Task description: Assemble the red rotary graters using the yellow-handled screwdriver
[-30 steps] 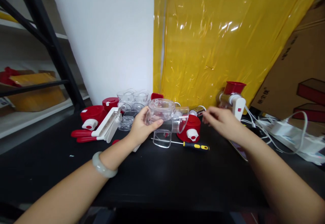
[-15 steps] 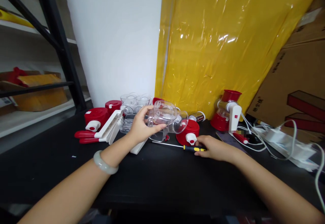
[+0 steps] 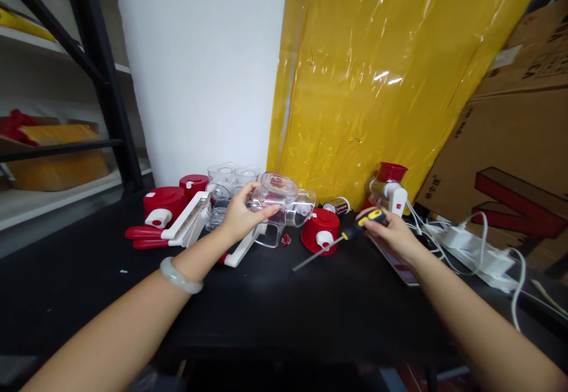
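Observation:
My left hand (image 3: 247,217) is closed round a clear plastic grater housing (image 3: 280,187), held above the black table. In my right hand (image 3: 385,232) is a screwdriver (image 3: 364,222), gripped by its black and yellow handle, its shaft slanting down to the left. Behind the shaft stands a red base (image 3: 320,230) with a white knob. Some small red parts (image 3: 286,239) lie beneath the clear housing. A white crank handle (image 3: 239,248) rests partly hidden under my left hand.
Left on the table (image 3: 275,309) are red bases (image 3: 164,203), white handles with red grips (image 3: 148,235) and several clear housings (image 3: 222,174). At right stand an assembled rotary grater (image 3: 392,180), a phone or tablet (image 3: 402,266), a power strip (image 3: 483,262) with cables and a cardboard box (image 3: 510,143). A metal drum (image 3: 339,205) lies behind.
My right hand has lifted the screwdriver off the table, and its shaft now tilts downward. My left hand still holds the clear housing. The view has shifted slightly to the right.

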`<move>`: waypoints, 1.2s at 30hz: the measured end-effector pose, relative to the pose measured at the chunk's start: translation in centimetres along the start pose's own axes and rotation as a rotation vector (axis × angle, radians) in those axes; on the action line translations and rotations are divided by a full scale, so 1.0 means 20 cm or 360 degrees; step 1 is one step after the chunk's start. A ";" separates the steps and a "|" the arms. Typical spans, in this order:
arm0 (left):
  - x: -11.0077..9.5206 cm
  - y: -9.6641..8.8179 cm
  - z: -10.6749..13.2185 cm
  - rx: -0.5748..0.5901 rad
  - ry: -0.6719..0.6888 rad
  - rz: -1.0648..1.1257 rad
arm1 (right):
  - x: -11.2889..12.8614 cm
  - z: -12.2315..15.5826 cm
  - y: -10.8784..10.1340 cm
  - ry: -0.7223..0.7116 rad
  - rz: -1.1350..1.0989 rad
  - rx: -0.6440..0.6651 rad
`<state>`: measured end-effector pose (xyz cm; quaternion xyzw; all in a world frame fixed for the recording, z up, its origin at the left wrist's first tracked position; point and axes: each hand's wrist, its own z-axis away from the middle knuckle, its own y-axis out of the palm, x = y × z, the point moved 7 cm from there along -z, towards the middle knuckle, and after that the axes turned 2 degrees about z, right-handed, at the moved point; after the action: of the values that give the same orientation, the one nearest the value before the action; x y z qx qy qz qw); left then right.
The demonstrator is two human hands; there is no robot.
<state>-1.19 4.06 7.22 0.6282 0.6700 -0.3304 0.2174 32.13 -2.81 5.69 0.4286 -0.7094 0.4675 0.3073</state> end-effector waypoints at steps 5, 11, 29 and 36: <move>-0.01 -0.01 -0.01 -0.0007 -0.0062 0.0028 | 0.19 -0.15 -0.08 -0.0154 -0.0535 -0.0476; 0.00 0.01 0.01 -0.0001 -0.0140 0.0066 | 0.46 -0.37 0.07 -0.0171 0.0082 -0.0269; 0.03 0.06 0.03 0.0160 -0.0135 -0.0041 | 0.00 -0.41 0.37 0.0053 0.1517 0.0786; -0.01 0.10 0.06 0.0327 -0.0093 -0.0205 | 0.07 -0.45 0.19 -0.0054 0.1273 0.0438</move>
<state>0.66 3.11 6.27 0.5930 0.6649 -0.4287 0.1498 28.37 5.86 8.63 0.1642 -0.7558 0.6332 0.0297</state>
